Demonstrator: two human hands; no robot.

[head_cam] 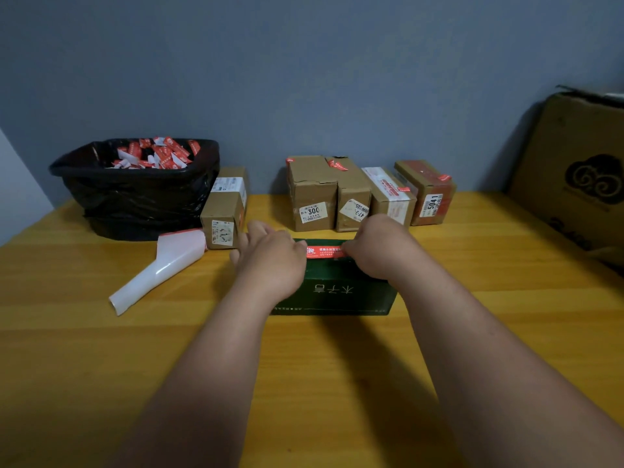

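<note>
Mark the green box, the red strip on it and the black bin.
green box (369,297), head view, face with the printed characters, just right of them.
red strip (326,252), head view, middle of its exposed stretch.
black bin (135,201), head view, front wall of its bag.

Box (341,292): dark green, with pale printed characters on top and a thin pale line along the near edge.
Tape (326,252): red with white print.
Table (101,349): yellow-orange wood in lighter and darker bands.
Bin liner (141,201): glossy black.
Scraps (158,155): red and white.
Small cartons (312,184): brown, with white labels, black numbers and bits of red tape.
Sheet (162,268): white, red along one rim.
Wall (304,79): plain blue-grey.
Large carton (553,157): tan, with a dark swirling cloud emblem.
</note>
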